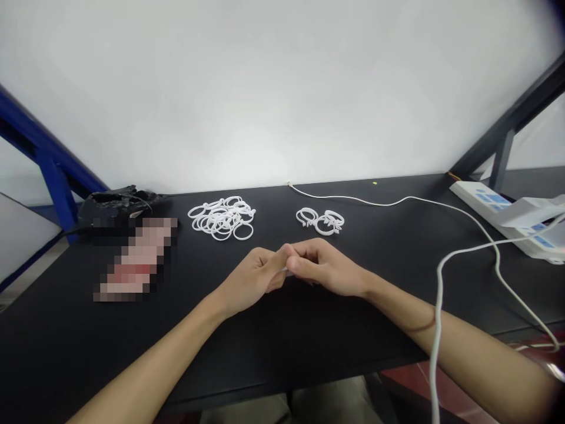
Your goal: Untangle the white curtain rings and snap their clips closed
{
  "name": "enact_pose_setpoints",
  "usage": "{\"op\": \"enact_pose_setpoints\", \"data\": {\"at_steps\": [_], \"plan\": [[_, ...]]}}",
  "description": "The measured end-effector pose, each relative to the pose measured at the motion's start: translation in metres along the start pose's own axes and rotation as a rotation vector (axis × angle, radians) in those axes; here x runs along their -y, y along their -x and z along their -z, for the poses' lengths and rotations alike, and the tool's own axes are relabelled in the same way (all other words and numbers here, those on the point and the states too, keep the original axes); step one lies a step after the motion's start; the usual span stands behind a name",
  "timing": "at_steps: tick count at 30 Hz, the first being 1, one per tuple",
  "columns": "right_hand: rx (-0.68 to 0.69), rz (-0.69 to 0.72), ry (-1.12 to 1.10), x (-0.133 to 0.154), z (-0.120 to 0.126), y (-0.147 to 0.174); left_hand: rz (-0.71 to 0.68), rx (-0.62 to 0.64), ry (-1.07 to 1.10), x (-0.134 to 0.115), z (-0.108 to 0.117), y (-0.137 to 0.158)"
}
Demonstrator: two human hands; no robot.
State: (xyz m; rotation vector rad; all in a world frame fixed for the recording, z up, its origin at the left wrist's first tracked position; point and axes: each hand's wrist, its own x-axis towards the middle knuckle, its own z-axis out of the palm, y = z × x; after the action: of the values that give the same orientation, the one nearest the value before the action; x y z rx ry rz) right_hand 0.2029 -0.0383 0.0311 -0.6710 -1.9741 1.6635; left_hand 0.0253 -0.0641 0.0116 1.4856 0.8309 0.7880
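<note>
At the center of the frame, a person's left hand [253, 278] and right hand [329, 268] meet over a black tabletop [247, 359], thumbs and fingers pinched closed on a mostly hidden white piece [288, 273]. Above them, a pile of white rings [220, 219] lies left of center, a smaller ring cluster [330, 221] right of center; a white cable [438, 306] loops at right.

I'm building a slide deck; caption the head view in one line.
Left hand and right hand meet over a black table, near two groups of white rings.
</note>
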Motion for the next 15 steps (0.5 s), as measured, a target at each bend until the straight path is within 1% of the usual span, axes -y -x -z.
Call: {"op": "enact_pose_setpoints", "data": {"at_steps": [2,3,4,6,7,8,9,10,11,13,15], "plan": [[-0.066,-0.004,0.082,-0.002,0.005,0.0,-0.033,-0.114,-0.121,-0.004,0.004,-0.001],[-0.135,0.003,0.177,-0.004,0.009,0.0,-0.053,-0.194,-0.213,-0.006,0.007,-0.001],[-0.223,0.023,0.312,-0.005,0.013,0.0,-0.077,-0.286,-0.332,-0.007,0.011,-0.002],[-0.428,0.088,0.666,-0.008,0.025,-0.001,-0.13,-0.486,-0.644,-0.007,0.02,-0.002],[-0.515,0.127,0.843,-0.01,0.031,0.0,-0.152,-0.573,-0.814,-0.005,0.025,-0.002],[-0.589,0.132,0.988,-0.011,0.038,0.0,-0.159,-0.636,-0.97,-0.003,0.03,-0.003],[-0.629,0.112,1.098,-0.011,0.044,0.001,-0.143,-0.664,-1.097,0.001,0.035,-0.003],[-0.672,0.075,1.187,-0.012,0.05,0.003,-0.116,-0.665,-1.195,0.004,0.039,-0.003],[-0.687,0.038,1.256,-0.013,0.055,0.004,-0.082,-0.647,-1.27,0.008,0.042,-0.003],[-0.688,-0.016,1.349,-0.015,0.062,0.006,-0.032,-0.585,-1.366,0.014,0.047,-0.004],[-0.662,-0.037,1.402,-0.017,0.065,0.008,-0.014,-0.525,-1.411,0.018,0.05,-0.005]]}}
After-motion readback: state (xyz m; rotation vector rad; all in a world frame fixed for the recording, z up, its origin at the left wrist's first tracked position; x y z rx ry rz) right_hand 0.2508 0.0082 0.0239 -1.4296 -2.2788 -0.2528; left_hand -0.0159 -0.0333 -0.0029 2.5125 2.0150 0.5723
